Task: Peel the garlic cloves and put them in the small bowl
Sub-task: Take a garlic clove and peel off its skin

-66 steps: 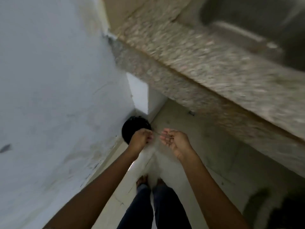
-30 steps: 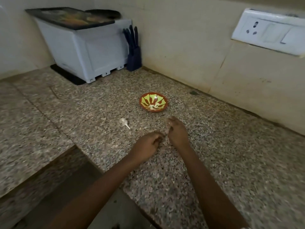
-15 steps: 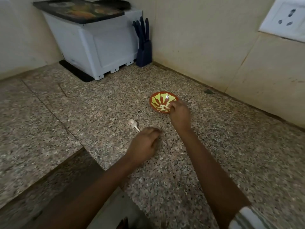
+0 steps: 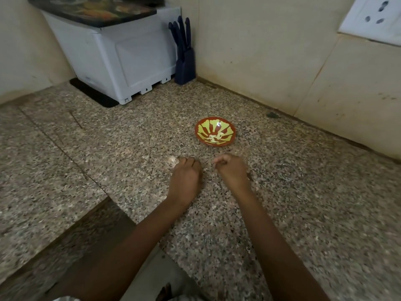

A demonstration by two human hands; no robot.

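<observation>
Left grip (image 4: pixel 186 177): my left hand, knuckles up, fingers curled down toward the table (image 4: pixel 303 203). The fingertips touch the garlic bulb. I cannot tell whether they close on it.
Right grip (image 4: pixel 232 168): my right hand, just beside the left and apart from it. Fingers are curled in, thumb tip against forefinger. The grip is narrow, and nothing is visible inside it.
Garlic bulb (image 4: pixel 173 160): pale and papery, lying on the table at the far side of my left fingertips and partly hidden by them.
Small bowl (image 4: pixel 227 127): red with yellow rays, upright, between my hands and the back edge of the table. It touches neither hand.
Peeled cloves (image 4: pixel 213 138): pale pieces at the bottom of the small bowl. The count is too blurred to read.
White appliance (image 4: pixel 121 57): toward the back corner of the table, standing on a black mat (image 4: pixel 93 94).
Knife block (image 4: pixel 184 66): dark blue, upright in the back corner, just beside the white appliance.
Wall socket (image 4: pixel 373 18): white, on the wall above the back edge.
</observation>
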